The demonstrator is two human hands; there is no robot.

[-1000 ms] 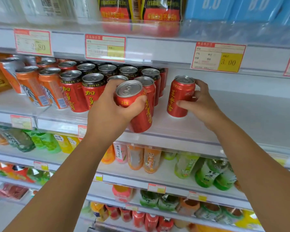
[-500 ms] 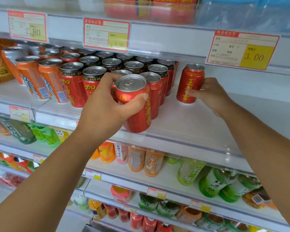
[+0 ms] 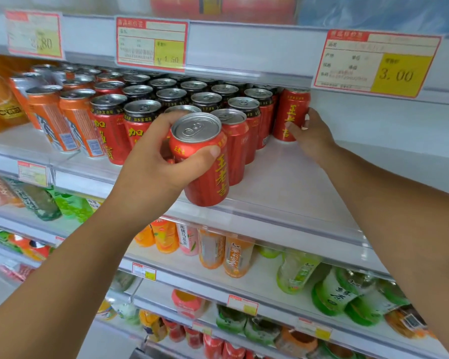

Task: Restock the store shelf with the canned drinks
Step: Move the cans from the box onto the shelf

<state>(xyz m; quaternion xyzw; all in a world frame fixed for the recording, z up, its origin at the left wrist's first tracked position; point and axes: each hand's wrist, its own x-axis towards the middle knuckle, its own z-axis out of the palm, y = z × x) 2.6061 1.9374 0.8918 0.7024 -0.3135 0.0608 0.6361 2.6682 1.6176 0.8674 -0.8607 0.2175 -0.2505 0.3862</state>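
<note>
Right hand [image 3: 312, 136] has pushed its red can [image 3: 290, 114] further back, now upright at the rear, just beside the red rows.

L hand [image 3: 153, 164] wrapped tight round a 2nd red can [image 3: 205, 164], tilted over the shelf [image 3: 283, 193] front lip; R fingers curled on its can, thumb side hidden. Cans: glossy metal cylinders w/ dull silver pull-tab tops. Shelf white, smooth, clear plastic edge. Orange cans [image 3: 62, 120] left; paper price tags [image 3: 376, 62] above; soft bottles [image 3: 213, 248] below.

Two hands [image 3: 151, 164], three price tags [image 3: 376, 63]
</note>
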